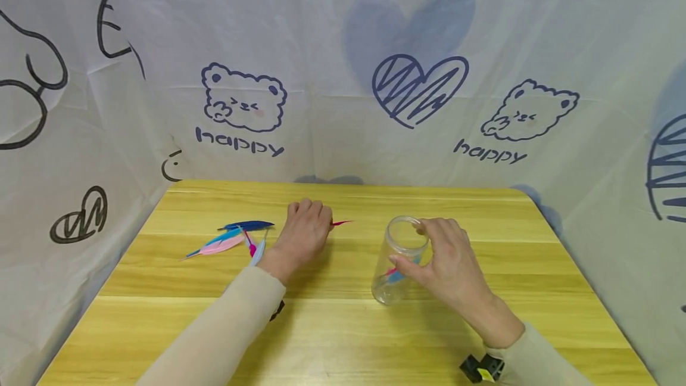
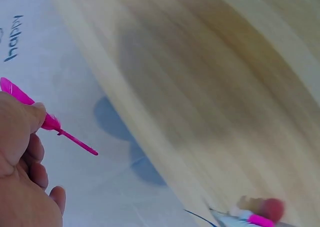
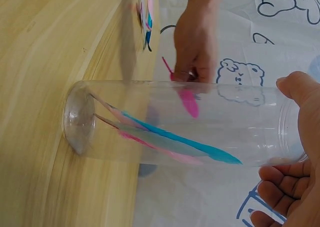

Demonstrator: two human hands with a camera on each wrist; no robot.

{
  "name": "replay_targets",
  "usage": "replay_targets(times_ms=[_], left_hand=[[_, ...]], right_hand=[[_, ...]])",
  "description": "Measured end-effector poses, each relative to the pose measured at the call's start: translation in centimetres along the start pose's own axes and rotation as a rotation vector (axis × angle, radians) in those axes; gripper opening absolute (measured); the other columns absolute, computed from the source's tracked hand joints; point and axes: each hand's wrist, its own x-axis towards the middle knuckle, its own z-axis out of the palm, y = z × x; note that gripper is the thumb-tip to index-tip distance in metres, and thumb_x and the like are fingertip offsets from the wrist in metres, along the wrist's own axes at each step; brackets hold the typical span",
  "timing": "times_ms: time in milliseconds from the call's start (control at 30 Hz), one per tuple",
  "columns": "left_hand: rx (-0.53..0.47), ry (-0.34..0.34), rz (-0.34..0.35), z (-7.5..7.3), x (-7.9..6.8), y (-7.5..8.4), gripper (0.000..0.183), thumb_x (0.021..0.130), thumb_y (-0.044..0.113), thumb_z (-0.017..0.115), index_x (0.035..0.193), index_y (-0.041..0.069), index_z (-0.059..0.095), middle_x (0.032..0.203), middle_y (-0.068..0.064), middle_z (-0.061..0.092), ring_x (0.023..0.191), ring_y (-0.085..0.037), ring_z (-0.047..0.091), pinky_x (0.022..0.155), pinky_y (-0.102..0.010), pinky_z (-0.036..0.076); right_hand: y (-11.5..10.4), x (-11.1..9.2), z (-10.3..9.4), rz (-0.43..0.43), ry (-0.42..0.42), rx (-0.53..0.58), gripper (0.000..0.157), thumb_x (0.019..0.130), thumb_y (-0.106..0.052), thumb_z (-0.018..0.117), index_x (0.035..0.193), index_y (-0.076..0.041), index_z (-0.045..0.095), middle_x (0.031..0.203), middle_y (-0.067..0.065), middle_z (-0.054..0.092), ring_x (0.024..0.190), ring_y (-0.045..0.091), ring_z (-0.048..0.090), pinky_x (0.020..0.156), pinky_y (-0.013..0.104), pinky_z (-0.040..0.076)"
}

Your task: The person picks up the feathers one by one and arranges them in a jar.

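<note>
My left hand [image 1: 302, 231] pinches a magenta feather [image 2: 51, 122] between thumb and finger, above the table. The feather's quill sticks out past the fingertips in the left wrist view. To the right stands a clear, uncapped plastic jar [image 1: 382, 273], upright on the table. My right hand [image 1: 455, 264] grips it near the rim, thumb on one side and fingers on the other. Inside the jar, several feathers [image 3: 182, 142] in blue, pink and grey lean against the wall. The left hand and its feather are apart from the jar, seen through its wall in the right wrist view.
Left of my left hand lies a loose pile of feathers [image 1: 222, 244] in dark blue, light blue, pink and magenta. The wooden table [image 1: 332, 338] ends at the back against a white printed cloth [image 1: 321, 94], which also hangs at both sides.
</note>
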Motion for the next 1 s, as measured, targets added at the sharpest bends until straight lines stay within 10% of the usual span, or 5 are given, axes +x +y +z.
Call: replay_targets(times_ms=[1000], left_hand=[[-0.083, 0.200, 0.012, -4.5, 0.9, 1.8, 0.018, 0.106, 0.027, 0.064, 0.101, 0.010, 0.062, 0.089, -0.003, 0.056, 0.088, -0.026, 0.043, 0.083, -0.043, 0.033]], right_hand=[[-0.1, -0.1, 0.1, 0.011, -0.007, -0.012, 0.063, 0.076, -0.040, 0.093, 0.116, -0.002, 0.063, 0.105, 0.013, 0.066, 0.101, 0.033, 0.059, 0.088, 0.052, 0.048]])
